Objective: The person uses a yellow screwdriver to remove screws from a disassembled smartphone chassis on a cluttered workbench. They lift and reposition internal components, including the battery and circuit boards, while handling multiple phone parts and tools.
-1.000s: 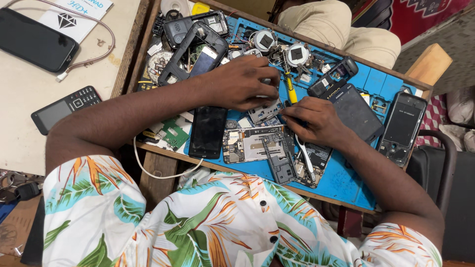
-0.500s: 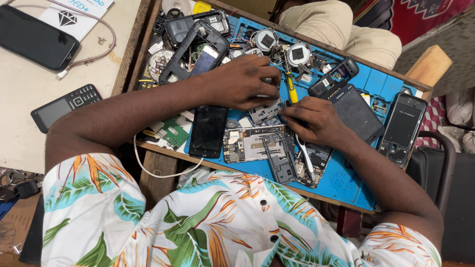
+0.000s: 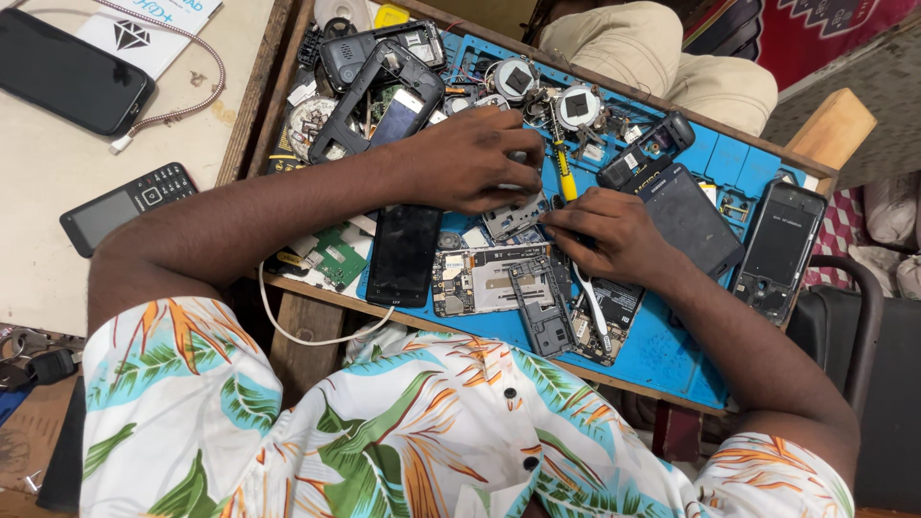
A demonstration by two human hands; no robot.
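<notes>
My left hand (image 3: pixel 470 158) lies curled over the blue work mat (image 3: pixel 672 355), fingertips pressing down a small circuit board (image 3: pixel 513 219). My right hand (image 3: pixel 614 235) is just to its right, fingers pinched on a thin light-handled tool (image 3: pixel 587 302) whose tip meets the board's edge. A yellow-handled screwdriver (image 3: pixel 564 175) lies between the two hands. Below them rest a black phone (image 3: pixel 404 254) face up and an opened phone body (image 3: pixel 489 280) with a loose dark frame (image 3: pixel 539 309).
The wooden tray (image 3: pixel 288 326) holds several phone shells, round parts and a green board (image 3: pixel 336 257). A dark screen panel (image 3: pixel 693 219) and an open phone back (image 3: pixel 779 249) lie at the right. On the table to the left lie a keypad phone (image 3: pixel 125 206) and a smartphone (image 3: pixel 72 72).
</notes>
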